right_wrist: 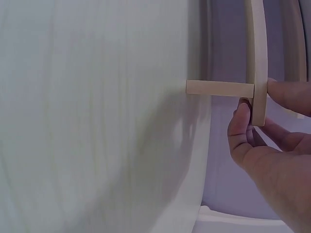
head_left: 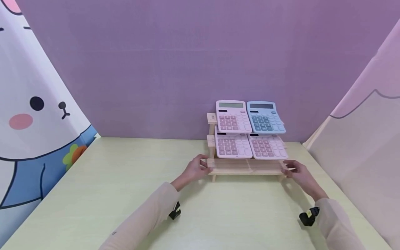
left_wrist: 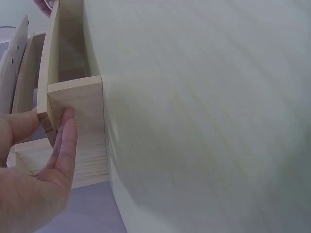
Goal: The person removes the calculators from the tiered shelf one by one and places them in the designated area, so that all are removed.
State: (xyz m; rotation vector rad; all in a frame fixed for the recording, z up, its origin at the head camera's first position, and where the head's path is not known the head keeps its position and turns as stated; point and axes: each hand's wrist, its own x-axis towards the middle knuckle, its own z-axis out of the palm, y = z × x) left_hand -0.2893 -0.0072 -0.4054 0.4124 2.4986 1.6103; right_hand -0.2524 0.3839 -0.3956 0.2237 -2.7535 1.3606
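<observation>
Smooth pale-green worktop (head_left: 125,194) under both hands. Stepped rack (head_left: 247,166) of light, grainy wood between the hands, standing on thin square legs. Four flat plastic calculators (head_left: 232,116) just beyond the fingers, three pink, one blue. Left hand (head_left: 195,169) pinching the rack's left end, thumb opposite fingers; right hand (head_left: 297,172) pinching the right end likewise.
</observation>
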